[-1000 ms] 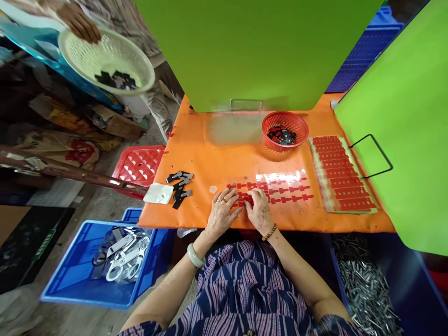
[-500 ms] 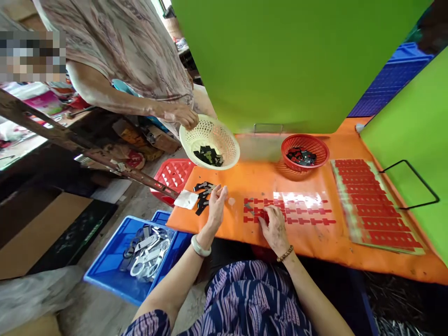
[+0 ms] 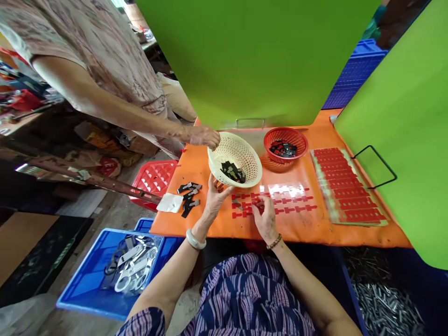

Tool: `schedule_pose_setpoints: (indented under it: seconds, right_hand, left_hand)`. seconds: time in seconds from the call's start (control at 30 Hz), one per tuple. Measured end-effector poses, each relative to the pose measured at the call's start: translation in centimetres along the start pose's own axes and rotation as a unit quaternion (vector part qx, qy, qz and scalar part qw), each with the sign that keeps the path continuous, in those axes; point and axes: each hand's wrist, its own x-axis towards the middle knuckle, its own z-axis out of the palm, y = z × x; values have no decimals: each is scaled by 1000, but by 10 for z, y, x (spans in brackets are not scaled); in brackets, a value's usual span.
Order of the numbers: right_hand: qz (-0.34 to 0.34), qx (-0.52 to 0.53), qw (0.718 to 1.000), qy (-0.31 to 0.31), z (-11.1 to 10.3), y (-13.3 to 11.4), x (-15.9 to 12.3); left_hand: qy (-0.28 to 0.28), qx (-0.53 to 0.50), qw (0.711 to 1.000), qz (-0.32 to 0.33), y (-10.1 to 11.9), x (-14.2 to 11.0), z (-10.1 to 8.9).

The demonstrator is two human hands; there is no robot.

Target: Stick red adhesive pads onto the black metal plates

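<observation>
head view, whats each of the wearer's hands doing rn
Left hand: at the cream basket, fingers partly hidden; grip cannot be told.
Right hand: fingers curled over red pieces; hold cannot be told.

On the worktop (image 3: pixel 297 228), left to right: loose pieces (image 3: pixel 191 204), rows of strips (image 3: pixel 289 201), sheets (image 3: pixel 350 192); behind the rows, one basket (image 3: pixel 302 146) (parts (image 3: pixel 283 149) inside), with another basket (image 3: pixel 247 154) to its left.

Left grip (image 3: pixel 213 200): some fingers hidden behind cream perforated plastic basket (image 3: pixel 248 157); grasp or mere touch cannot be told. Small flat black pieces (image 3: pixel 234 171) inside overlap, count unclear. Right grip (image 3: pixel 265 220): anything between fingertips too small to tell. Co-worker in pale patterned shirt (image 3: pixel 108 56) cut off by top edge. Glossy green upright panel (image 3: pixel 259 60) hides far part of orange-covered counter (image 3: pixel 297 227).
</observation>
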Motion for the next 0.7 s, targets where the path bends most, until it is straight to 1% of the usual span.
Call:
schedule_pose_setpoints:
  seconds: [0.07, 0.13, 0.2, 0.27, 0.33, 0.37, 0.47, 0.53, 0.6, 0.7]
  right_hand:
    - [-19, -12, 1000, 13, -3, -6, 14]
    - [-63, -58, 996, -20, -4, -12, 36]
    - [-67, -83, 994, -25, -2, -17, 63]
    - [-56, -55, 996, -32, 3, -20, 89]
    - [-37, 32, 996, -72, 8, -22, 108]
    - [-18, 76, 994, -78, 10, -23, 113]
    - [43, 171, 981, -77, 13, -29, 112]
    - [74, 206, 973, -67, 14, -35, 103]
    - [92, 251, 962, -57, 16, -40, 96]
    - [118, 345, 930, -37, 20, -46, 93]
  left_hand:
    - [-11, -3, 1000, 8, 5, 1, 5]
    - [-15, 10, 999, 27, 13, 2, 10]
    - [-11, 34, 998, 50, 23, 4, 14]
    - [-5, 52, 996, 70, 33, 7, 15]
    - [-15, 59, 995, 78, 41, 11, 14]
    - [-27, 62, 995, 76, 44, 13, 12]
    - [-53, 75, 994, 60, 46, 16, 4]
    - [-48, 86, 993, 66, 45, 14, 0]
    - [-36, 99, 991, 85, 43, 11, -2]
    - [-27, 113, 988, 106, 42, 11, -2]
